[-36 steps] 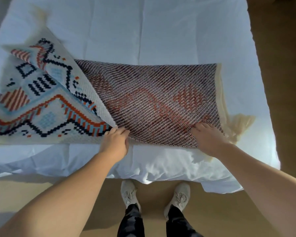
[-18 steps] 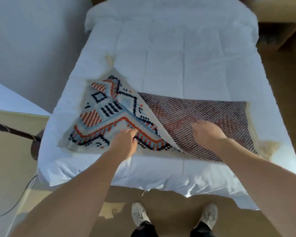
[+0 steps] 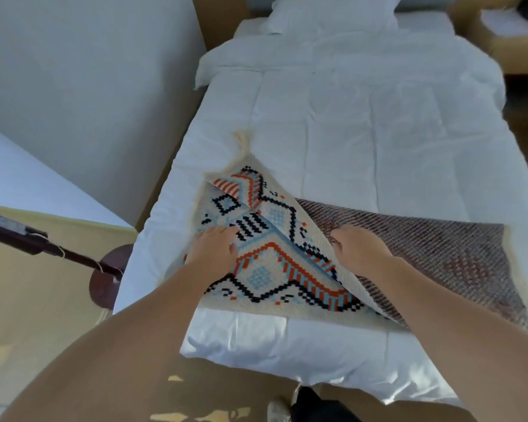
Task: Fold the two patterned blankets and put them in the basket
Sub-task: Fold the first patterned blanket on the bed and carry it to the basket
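A patterned blanket (image 3: 275, 257) lies across the foot of a white bed (image 3: 348, 123). Its left half shows a cream face with black, orange and light-blue geometric shapes; its right half (image 3: 439, 251) shows the dark woven reverse. A cream fringe runs along both short ends. My left hand (image 3: 214, 248) rests flat on the cream part, fingers spread. My right hand (image 3: 357, 248) presses on the diagonal fold line where the two faces meet, fingers curled down; whether it pinches the cloth I cannot tell. No second blanket or basket is in view.
A white pillow (image 3: 333, 13) lies at the head of the bed. A dark stand with a round base (image 3: 104, 281) stands on the tan floor left of the bed. A wooden bedside table (image 3: 506, 35) is at the top right. My shoe (image 3: 279, 409) shows below.
Both hands have slid leftward over the blanket, from its near edge onto the cream folded part. The camera has pulled back and tilted up, showing the whole bed.
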